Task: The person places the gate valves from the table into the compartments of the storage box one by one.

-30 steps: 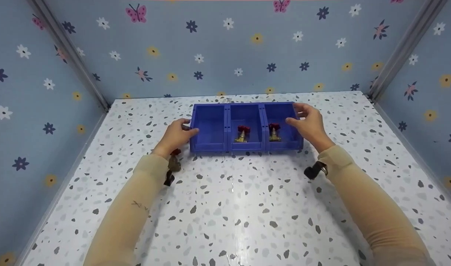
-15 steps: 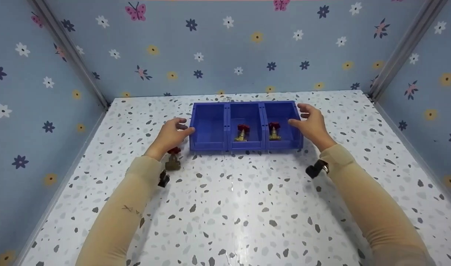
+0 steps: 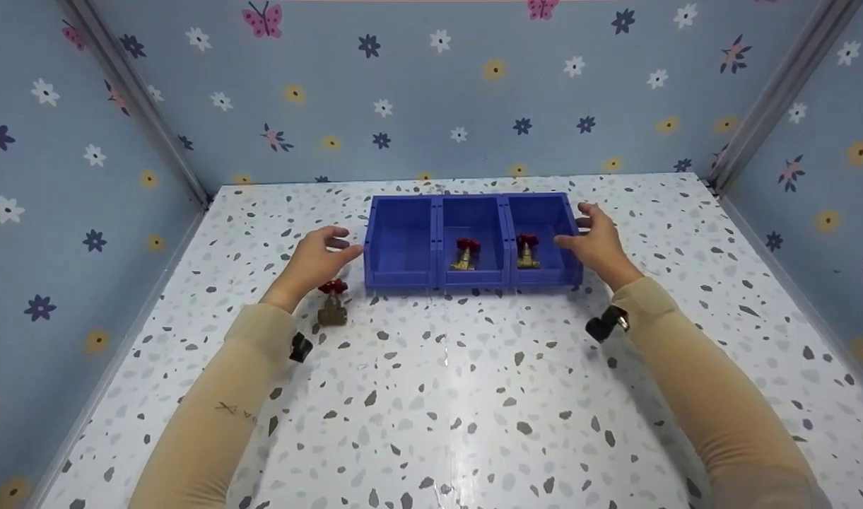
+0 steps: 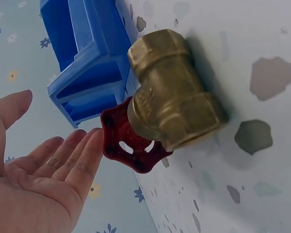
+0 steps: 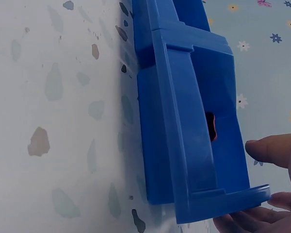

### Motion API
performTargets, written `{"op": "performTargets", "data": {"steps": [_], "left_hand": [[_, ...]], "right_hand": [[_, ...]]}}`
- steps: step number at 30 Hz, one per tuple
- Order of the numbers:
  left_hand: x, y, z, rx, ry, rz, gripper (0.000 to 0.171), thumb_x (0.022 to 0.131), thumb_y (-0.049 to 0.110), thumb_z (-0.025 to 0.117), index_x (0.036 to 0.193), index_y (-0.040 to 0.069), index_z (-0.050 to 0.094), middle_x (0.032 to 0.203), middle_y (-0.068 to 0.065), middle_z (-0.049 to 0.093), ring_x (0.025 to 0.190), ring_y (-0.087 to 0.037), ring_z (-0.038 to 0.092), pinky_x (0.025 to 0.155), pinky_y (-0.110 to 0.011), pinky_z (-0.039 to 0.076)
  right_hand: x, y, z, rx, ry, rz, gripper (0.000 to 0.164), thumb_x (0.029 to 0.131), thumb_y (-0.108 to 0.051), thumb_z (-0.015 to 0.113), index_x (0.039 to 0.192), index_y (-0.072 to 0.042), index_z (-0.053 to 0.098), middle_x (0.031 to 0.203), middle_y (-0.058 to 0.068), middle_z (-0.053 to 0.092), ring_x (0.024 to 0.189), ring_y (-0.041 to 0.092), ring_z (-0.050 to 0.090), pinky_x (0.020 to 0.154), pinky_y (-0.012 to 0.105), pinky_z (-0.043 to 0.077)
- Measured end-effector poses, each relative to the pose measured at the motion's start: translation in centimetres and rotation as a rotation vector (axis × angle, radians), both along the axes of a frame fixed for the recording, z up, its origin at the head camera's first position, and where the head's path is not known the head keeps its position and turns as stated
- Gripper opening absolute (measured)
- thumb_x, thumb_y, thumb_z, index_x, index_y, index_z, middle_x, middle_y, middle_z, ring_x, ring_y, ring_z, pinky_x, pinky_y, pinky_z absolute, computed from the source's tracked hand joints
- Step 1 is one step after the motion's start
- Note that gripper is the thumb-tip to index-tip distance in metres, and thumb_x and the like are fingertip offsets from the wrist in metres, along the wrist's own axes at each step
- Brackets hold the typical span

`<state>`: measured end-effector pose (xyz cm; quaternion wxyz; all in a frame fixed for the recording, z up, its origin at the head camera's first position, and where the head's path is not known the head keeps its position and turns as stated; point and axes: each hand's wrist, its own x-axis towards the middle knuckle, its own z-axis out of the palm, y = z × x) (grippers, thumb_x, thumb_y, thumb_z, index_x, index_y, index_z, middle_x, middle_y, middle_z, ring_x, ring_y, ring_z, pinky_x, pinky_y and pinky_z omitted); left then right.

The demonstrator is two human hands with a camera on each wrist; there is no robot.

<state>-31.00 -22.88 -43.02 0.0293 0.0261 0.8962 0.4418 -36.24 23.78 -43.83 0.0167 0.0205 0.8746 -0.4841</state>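
At the bins' (image 3: 401,280) ends, my left hand (image 3: 312,260) is hovering spread, near a valve (image 3: 332,313); my right hand (image 3: 601,245) is hanging spread too.

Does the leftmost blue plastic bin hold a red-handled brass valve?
No, in the head view the leftmost blue plastic bin is bare inside, while the middle bin holds a valve.

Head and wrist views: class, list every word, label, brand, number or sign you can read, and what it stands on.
Left sleeve: dark marks, one X-like; too small to read.
Brass valve on the table: faint raised marks on its body; too blurred to read.
No clearly readable text elsewhere.
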Motion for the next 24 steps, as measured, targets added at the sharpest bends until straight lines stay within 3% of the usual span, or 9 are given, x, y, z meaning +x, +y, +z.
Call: {"op": "performTargets", "data": {"steps": [6, 14, 24], "left_hand": [[0.5, -0.5, 0.0, -0.023, 0.022, -0.013, 0.067, 0.092, 0.048, 0.063, 0.140, 0.004, 0.047, 0.134, -0.019, 0.056, 0.123, -0.035, 0.053, 0.100, -0.051, 0.046], [1.0, -0.8, -0.1, -0.025, 0.029, -0.019, 0.061, 0.093, 0.041, 0.065, 0.138, 0.002, 0.048, 0.134, -0.019, 0.056, 0.125, -0.034, 0.053, 0.103, -0.050, 0.044], [2.1, -1.4, 0.2, -0.005, 0.030, -0.021, 0.059, 0.094, 0.040, 0.065, 0.136, 0.003, 0.050, 0.134, -0.018, 0.056, 0.121, -0.035, 0.056, 0.097, -0.050, 0.049]], "right_hand": [[-0.2, 0.1, -0.3, -0.015, -0.015, 0.006, 0.085, 0.089, -0.013, 0.072, 0.155, -0.007, 0.020, 0.149, 0.025, 0.039, 0.136, 0.038, 0.041, 0.109, 0.051, 0.038], [-0.3, -0.1, -0.6, -0.026, -0.049, -0.010, 0.077, 0.091, -0.013, 0.068, 0.154, -0.006, 0.024, 0.148, 0.025, 0.041, 0.135, 0.038, 0.042, 0.110, 0.050, 0.038], [-0.8, -0.1, -1.4, -0.039, -0.056, -0.029, 0.059, 0.090, -0.005, 0.057, 0.145, 0.001, 0.040, 0.139, 0.026, 0.050, 0.126, 0.034, 0.050, 0.107, 0.046, 0.041]]}}
